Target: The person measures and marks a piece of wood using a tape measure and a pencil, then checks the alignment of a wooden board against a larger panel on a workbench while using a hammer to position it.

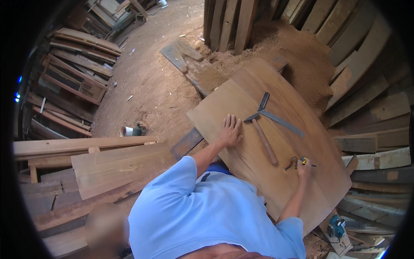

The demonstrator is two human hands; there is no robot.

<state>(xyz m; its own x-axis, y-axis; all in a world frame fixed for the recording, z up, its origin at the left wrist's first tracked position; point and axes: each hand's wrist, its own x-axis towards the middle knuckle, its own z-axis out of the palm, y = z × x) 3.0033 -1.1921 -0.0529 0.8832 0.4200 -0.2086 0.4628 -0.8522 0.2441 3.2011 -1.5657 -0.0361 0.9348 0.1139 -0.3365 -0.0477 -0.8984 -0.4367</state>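
Note:
A wide brown wooden board (241,95) lies in front of me, angled across the view. My left hand (231,133) rests flat near its left edge, fingers spread, holding nothing. Further right, my right hand (304,168) is closed around a small yellow-and-black tape measure (304,160), with a dark curved strap (291,163) beside it. A thin dark stick pokes out past the fingers; its kind is unclear. Between my hands lies a hammer (265,142) with a wooden handle. Touching or close to its head is a square (282,123) with a dark stock and grey blade.
Beneath the board, supporting timbers (187,142) stick out. Planks (120,166) are stacked at left, and more boards (371,99) lean along the right. Sawdust (302,56) is heaped beyond. A teal power tool (336,226) sits at lower right; a white container (128,131) stands at left.

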